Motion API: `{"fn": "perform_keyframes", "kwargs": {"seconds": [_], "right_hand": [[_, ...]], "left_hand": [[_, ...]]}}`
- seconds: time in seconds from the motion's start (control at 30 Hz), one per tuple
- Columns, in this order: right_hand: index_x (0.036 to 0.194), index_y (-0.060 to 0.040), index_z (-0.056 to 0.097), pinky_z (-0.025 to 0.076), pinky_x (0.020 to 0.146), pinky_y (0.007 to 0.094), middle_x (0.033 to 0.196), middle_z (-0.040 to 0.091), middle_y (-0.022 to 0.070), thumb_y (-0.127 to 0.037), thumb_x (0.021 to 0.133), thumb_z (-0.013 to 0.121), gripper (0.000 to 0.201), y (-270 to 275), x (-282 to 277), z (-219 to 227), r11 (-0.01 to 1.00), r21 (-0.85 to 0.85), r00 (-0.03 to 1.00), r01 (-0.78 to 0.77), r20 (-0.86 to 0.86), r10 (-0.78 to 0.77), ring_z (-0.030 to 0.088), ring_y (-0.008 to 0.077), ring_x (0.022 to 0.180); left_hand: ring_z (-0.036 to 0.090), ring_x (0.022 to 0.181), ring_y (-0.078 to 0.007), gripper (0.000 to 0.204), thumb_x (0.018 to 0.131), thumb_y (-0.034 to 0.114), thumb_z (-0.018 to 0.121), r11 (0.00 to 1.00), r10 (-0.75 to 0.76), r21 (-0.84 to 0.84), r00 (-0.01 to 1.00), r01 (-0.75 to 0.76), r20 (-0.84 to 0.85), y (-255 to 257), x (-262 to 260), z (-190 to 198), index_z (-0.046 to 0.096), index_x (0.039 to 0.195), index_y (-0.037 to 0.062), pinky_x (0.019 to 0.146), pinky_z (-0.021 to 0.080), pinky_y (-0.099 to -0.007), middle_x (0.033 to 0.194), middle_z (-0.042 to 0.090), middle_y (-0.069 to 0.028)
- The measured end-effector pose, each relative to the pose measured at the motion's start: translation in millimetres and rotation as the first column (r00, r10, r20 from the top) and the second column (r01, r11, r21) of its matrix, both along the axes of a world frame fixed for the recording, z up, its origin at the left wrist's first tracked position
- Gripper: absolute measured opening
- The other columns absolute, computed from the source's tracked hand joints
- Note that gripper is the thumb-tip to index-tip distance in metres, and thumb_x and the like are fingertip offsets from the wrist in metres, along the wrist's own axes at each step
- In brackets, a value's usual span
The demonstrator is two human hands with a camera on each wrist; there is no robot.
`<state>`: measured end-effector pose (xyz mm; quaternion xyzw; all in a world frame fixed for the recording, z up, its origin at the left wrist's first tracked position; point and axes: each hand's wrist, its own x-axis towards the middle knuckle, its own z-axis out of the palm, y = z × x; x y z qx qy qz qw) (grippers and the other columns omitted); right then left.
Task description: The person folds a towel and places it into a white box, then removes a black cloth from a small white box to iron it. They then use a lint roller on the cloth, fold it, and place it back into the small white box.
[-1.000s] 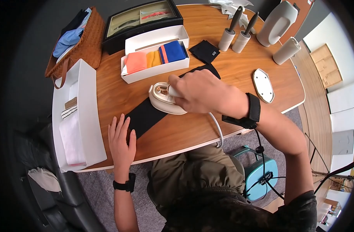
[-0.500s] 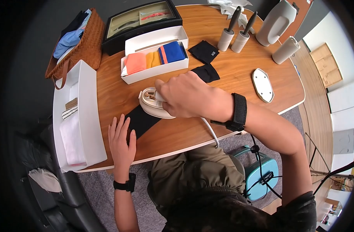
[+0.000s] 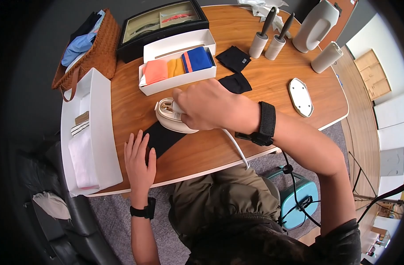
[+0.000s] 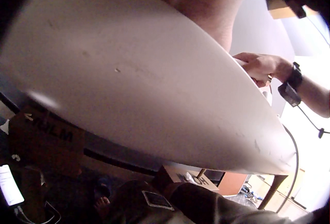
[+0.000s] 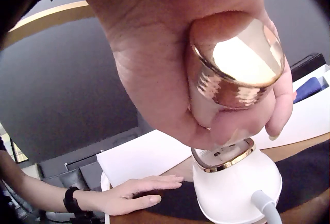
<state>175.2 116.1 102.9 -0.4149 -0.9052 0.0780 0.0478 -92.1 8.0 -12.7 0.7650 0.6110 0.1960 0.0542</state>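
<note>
A white iron with gold trim (image 3: pixel 169 115) rests on a long black cloth (image 3: pixel 165 140) laid over the wooden table. My right hand (image 3: pixel 210 105) grips its handle; in the right wrist view the fingers (image 5: pixel 242 123) wrap round the gold-capped handle. Flat at the cloth's near left end lies my left hand (image 3: pixel 140 165), fingers straight, touching its edge. The left wrist view shows mostly the table's pale underside (image 4: pixel 134 79), with the right hand (image 4: pixel 263 69) beyond the edge. Two small black cloths (image 3: pixel 233 59) lie behind the right hand.
A white box (image 3: pixel 180 81) holds coloured folded cloths; another long white box (image 3: pixel 100 132) stands at the left. Behind are a wicker basket (image 3: pixel 96 53) and black case (image 3: pixel 127 48). Lint rollers (image 3: pixel 257 46), a white bottle (image 3: pixel 315 26) and an oval plate (image 3: pixel 300 98) stand or lie rightward.
The right hand has moved the iron left along the black cloth, toward the left hand. The cord has shifted with it. The left hand has stayed in place.
</note>
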Motion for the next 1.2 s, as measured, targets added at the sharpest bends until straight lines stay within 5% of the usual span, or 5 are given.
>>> {"fn": "perform_keyframes", "kwargs": {"seconds": [1.2], "right_hand": [[0.103,0.0043,0.065,0.057,0.071,0.0499,0.074,0.070,0.0226,-0.026,0.088,0.071,0.034,2.7,3.9,2.4,0.998,-0.057,0.999,0.033,-0.037,-0.035,0.072,0.0421,0.076]], "left_hand": [[0.042,0.148,-0.0382,0.042,0.103,0.021,0.060,0.999,-0.003,0.042,1.000,0.002,0.008,1.0,-0.2,-2.6,0.063,0.142,0.0073,0.126,0.028,-0.0539,0.155,0.055,-0.0112]]}}
